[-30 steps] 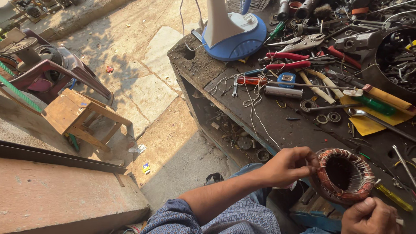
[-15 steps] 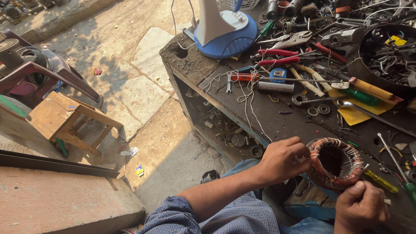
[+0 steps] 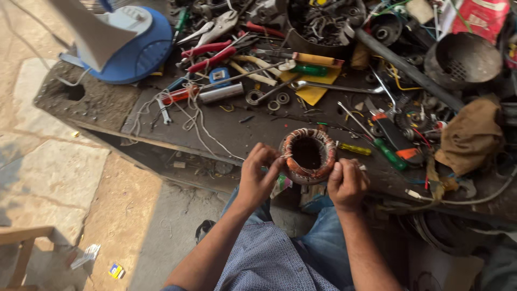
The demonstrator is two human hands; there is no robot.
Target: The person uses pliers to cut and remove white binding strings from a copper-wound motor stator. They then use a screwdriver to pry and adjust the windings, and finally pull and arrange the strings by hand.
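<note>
A dark, dirty workbench (image 3: 253,126) fills the upper frame, strewn with pliers (image 3: 215,54), a wrench (image 3: 328,86), screwdrivers (image 3: 385,151), white string (image 3: 188,116), a brown rag (image 3: 471,134) and a blue fan base (image 3: 137,46).

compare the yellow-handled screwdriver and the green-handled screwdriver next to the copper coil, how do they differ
The yellow-handled screwdriver is the shorter one and lies nearly level just right of the copper-wound stator coil. The green-handled screwdriver looks longer, with a long bare shaft, and lies on a slant farther right. Both lie loose on the dark workbench, touched by neither hand.
</note>
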